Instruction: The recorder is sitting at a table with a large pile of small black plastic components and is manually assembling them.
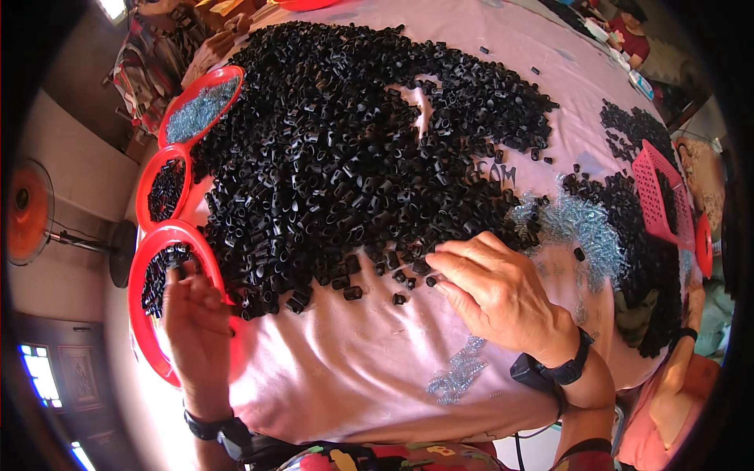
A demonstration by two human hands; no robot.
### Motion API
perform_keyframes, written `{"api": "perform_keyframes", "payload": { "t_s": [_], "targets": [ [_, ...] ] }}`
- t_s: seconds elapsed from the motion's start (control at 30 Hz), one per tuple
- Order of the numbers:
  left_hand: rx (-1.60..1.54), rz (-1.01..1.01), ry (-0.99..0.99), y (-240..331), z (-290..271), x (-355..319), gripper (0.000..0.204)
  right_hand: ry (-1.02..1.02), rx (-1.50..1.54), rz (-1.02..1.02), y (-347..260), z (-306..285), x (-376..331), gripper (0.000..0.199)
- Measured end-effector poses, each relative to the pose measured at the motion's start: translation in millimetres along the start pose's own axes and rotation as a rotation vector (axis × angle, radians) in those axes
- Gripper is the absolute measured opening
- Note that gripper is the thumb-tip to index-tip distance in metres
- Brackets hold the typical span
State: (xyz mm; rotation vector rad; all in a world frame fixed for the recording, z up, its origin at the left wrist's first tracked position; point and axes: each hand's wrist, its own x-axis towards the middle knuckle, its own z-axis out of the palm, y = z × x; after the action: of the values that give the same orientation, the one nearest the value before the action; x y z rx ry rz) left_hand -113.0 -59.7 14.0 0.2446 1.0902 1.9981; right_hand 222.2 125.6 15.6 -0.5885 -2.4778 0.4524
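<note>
A wide heap of small black plastic tube-like pieces [338, 173] covers much of the pink cloth. At its near edge is my right hand [499, 290], palm down, thumb and fingers apart. Its fingertips are beside a few loose black pieces [400, 276]. My left hand [198, 326] is raised over the nearest red bowl [141, 334], fingers curled in. Something dark shows at its fingertips, and I cannot make out whether it is held or lies in the bowl behind. Black pieces and small shiny metal parts lie in that bowl.
Two more red bowls stand beyond, one with dark pieces [166, 191], one with clear-blue springs [200, 112]. Loose springs [581, 235] lie right. Further right are a pink basket [656, 188] and more black pieces. Other people [149, 67] sit around the table; a fan [31, 212] stands left.
</note>
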Motion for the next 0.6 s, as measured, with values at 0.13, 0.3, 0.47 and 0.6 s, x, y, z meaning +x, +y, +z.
{"api": "perform_keyframes", "payload": {
  "t_s": [0.13, 0.3, 0.47, 0.6],
  "targets": [
    [-0.264, -0.125, 0.002, 32, -43, 4, 0.046, 0.030, -0.071, 0.021, 0, -10, 1, 0.029],
    [-0.143, -0.107, 0.173, 10, -14, -5, 0.048, -0.047, -0.024, -0.001, 0, -16, -2, 0.024],
    [0.545, -0.555, -0.461, -12, 58, -24, 0.037, -0.099, -0.091, 0.104, -3, -30, -6, 0.007],
    [1.011, -0.293, -0.682, -57, 86, -28, 0.039, -0.200, -0.096, 0.122, -1, -35, -8, 0.015]
  ]
}}
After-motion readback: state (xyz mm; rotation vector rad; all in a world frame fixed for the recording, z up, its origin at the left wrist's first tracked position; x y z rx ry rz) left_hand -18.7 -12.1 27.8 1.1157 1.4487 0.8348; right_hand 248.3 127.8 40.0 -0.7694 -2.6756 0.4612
